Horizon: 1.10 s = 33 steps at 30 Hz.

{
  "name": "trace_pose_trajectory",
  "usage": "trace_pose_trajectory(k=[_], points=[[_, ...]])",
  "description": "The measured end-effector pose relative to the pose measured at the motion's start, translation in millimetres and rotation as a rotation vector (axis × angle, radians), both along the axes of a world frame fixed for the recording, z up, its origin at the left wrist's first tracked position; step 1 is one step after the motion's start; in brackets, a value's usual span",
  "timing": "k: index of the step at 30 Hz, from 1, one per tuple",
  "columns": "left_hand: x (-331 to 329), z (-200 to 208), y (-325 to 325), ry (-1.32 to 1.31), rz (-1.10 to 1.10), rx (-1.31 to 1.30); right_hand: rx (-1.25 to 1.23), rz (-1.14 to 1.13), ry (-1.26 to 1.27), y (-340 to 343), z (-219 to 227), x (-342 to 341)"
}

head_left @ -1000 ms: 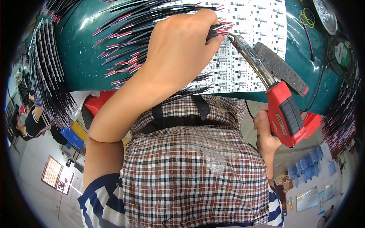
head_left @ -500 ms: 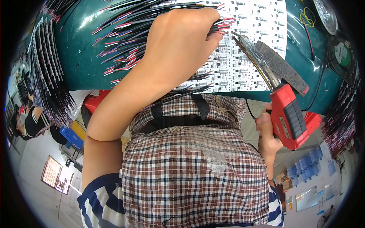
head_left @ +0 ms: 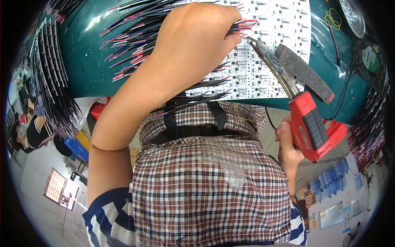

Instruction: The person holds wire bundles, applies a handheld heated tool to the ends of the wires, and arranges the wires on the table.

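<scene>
My left hand (head_left: 199, 43) is closed around a bundle of thin black cables (head_left: 246, 25) whose red and white stripped ends stick out past the fingertips. It hovers low over a white circuit board panel (head_left: 286, 24) printed with repeated small components. In my right hand (head_left: 289, 149) is a red soldering gun (head_left: 309, 125), gripped by the handle. Its metal tip points up and left, close beside my left thumb, above the panel. Rows of black cables with red, white and blue ends (head_left: 131, 39) lie across the panel's left side, partly hidden by my left arm.
A dark rectangular block (head_left: 306, 74) lies beside the soldering gun's barrel. Further right are a round metal dish (head_left: 352, 18), yellow wire loops (head_left: 332, 19) and a spool (head_left: 370, 57). Finished-looking wired strips (head_left: 48, 61) hang over the green table's left end; cable bundles (head_left: 368, 127) hang at right.
My left hand has shifted slightly right with the cables. The soldering gun has moved a little left, its tip now lower and closer to my left thumb.
</scene>
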<state>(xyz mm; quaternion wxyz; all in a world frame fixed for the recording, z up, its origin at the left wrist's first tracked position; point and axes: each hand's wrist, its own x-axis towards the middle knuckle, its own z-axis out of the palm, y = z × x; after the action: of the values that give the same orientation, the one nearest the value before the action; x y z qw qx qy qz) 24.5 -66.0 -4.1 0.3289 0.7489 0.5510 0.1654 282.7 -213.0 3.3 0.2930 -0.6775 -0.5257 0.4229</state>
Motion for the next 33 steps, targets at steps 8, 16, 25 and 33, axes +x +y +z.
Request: trace_pose_trajectory(k=[8,16,25,33], points=[[-2.6,1.7,8.2,0.044,-0.07,-0.056,0.003,-0.056,0.012,-0.5,4.8,-5.8],[-8.1,2.9,19.2,0.09,-0.202,-0.067,0.045,0.04,-0.025,-3.1,1.3,1.3],[-8.3,4.4,21.9,0.084,-0.208,-0.102,0.045,0.022,-0.057,-6.4,1.2,-2.5],[-9.1,4.3,22.7,0.106,-0.218,-0.115,0.044,0.062,-0.059,-5.7,0.8,-1.6]])
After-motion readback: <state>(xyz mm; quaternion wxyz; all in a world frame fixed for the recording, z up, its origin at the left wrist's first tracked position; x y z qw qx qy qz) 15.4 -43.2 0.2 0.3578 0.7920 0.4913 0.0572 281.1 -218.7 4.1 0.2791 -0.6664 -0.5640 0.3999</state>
